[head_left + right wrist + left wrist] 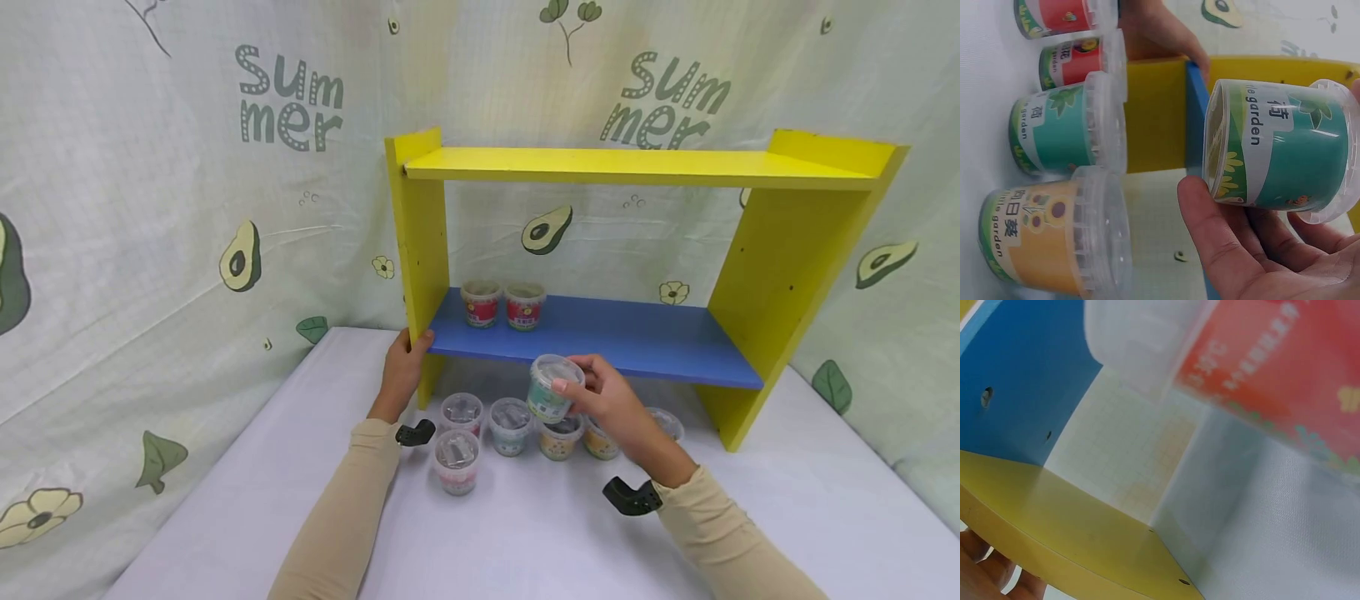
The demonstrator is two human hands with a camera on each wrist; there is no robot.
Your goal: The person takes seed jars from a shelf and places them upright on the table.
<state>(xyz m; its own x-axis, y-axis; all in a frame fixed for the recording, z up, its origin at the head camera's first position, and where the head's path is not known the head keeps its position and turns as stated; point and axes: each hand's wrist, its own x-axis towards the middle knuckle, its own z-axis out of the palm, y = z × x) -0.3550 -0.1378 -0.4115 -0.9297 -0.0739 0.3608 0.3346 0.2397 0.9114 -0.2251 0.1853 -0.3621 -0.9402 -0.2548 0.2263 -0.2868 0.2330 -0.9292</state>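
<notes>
My right hand point(611, 404) holds a small clear plastic cup with a teal "little garden" label point(1297, 147), lifted in front of the blue shelf board's point(622, 329) front edge. Fingers and thumb wrap around its sides. My left hand point(401, 371) grips the yellow side panel point(422, 242) of the shelf unit at the left end of the blue board; fingers show behind the panel in the left wrist view. Two red-labelled cups point(482, 304) stand side by side on the blue board's left part. Below, on the table, is another teal-labelled cup point(1054, 125).
Several more lidded cups stand on the white table point(300, 500): red-labelled cups point(456, 467) at left, orange-labelled cups point(1041, 234) in the middle, and one cup point(667, 423) partly behind my right arm. A yellow top board point(600, 164) spans the unit. Patterned cloth hangs behind.
</notes>
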